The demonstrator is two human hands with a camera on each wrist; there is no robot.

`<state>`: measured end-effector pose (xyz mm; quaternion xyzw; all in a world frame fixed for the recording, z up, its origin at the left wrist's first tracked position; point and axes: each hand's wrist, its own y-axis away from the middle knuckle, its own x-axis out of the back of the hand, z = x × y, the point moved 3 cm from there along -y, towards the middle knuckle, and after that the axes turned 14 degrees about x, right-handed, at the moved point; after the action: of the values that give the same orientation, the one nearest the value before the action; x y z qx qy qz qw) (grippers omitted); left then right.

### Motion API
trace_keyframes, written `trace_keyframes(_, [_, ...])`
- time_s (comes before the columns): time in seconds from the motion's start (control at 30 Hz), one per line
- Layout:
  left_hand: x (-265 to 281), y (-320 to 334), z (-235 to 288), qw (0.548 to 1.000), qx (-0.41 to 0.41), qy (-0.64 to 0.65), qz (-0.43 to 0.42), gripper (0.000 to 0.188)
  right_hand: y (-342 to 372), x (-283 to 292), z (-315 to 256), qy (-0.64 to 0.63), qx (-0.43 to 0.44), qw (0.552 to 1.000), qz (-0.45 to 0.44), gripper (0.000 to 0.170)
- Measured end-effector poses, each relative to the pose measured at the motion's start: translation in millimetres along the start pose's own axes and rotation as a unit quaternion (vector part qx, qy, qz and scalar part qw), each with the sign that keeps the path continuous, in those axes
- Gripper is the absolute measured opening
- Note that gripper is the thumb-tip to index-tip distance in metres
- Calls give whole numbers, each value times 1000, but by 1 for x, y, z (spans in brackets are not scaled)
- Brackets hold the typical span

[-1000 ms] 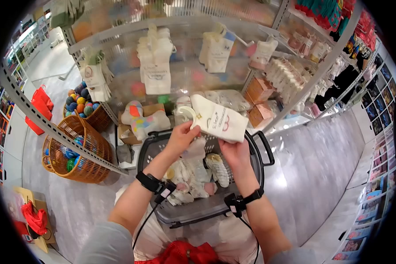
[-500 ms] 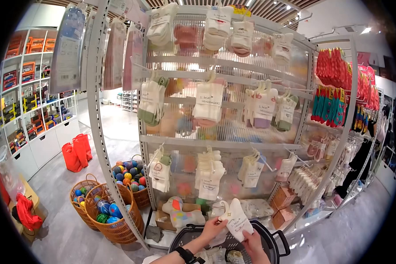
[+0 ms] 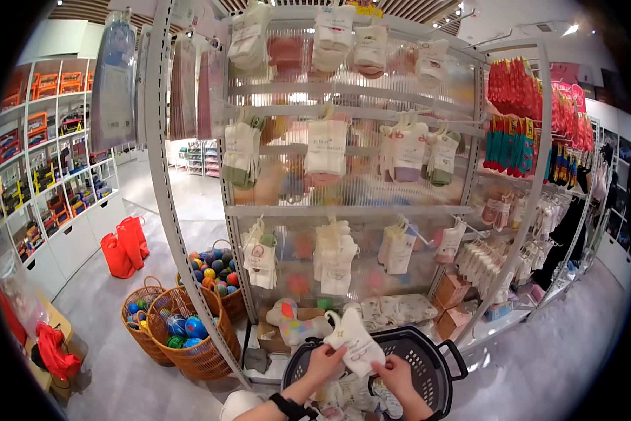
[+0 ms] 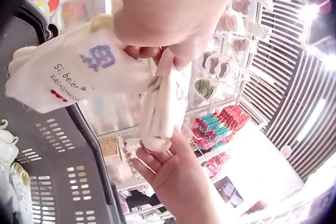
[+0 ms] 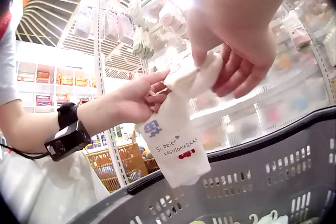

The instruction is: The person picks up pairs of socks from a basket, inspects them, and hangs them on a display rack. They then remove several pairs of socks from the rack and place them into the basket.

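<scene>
White packaged socks (image 3: 358, 345) with printed lettering are held above a dark grey basket (image 3: 425, 361). My left hand (image 3: 324, 363) pinches them near their upper edge, beside a white hanger. At their lower right corner, my right hand (image 3: 398, 379) pinches between thumb and fingers. The left wrist view has two pieces: a sock pack (image 4: 79, 71) with a purple pattern and red mark hangs from my left hand (image 4: 178, 14), while a folded white sock (image 4: 157, 111) spans to my right hand (image 4: 181, 176). The right wrist view gives the same purple-patterned pack (image 5: 176, 148).
A rack (image 3: 350, 210) hung with sock packs stands ahead. Wicker baskets (image 3: 202, 361) of coloured balls are at the left, with red bags (image 3: 124, 247) behind. A stuffed toy (image 3: 291, 324) lies on the low shelf. More socks are inside the grey basket.
The head view has tilted up from the basket to the rack. Both hands keep hold of the socks, which have turned and now lean left above the basket.
</scene>
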<state>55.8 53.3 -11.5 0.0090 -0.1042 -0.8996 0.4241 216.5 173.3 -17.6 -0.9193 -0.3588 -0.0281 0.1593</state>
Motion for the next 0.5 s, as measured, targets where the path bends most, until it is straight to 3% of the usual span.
trace_keyframes(0.03, [-1, 2, -7, 998, 20, 51, -7, 31, 5, -2, -14, 125, 16, 992, -22, 31])
trace_keyframes(0.1, [-3, 3, -5, 998, 37, 11, -45, 30, 5, -11, -37, 125, 155, 979, -43, 47])
trace_keyframes(0.13, [-6, 2, -5, 998, 12, 28, -57, 31, 1, -14, -51, 37, 146, 986, -71, 57])
trace_keyframes(0.2, [-29, -22, -39, 992, 13, 67, -104, 33, -29, -9, -29, 140, 104, 981, -88, 54])
trace_keyframes(0.23, [-37, -24, -36, 992, 22, 33, -120, 34, -43, -8, -20, 185, 60, 976, -100, 51])
trace_keyframes(0.3, [-42, -41, -11, 989, 31, -46, -140, 35, -81, 5, -11, 167, 86, 974, -128, 41])
trace_keyframes(0.33, [-44, -46, 8, 987, 5, 6, -162, 35, -93, 9, -33, 46, 44, 992, -110, 33])
trace_keyframes(0.43, [-44, -55, 62, 994, -8, -53, -97, 31, -123, 24, -27, -89, -16, 994, -60, 29])
trace_keyframes(0.5, [-37, -49, 115, 987, -19, 63, -147, 29, -120, 37, -62, -304, -83, 949, 19, 27])
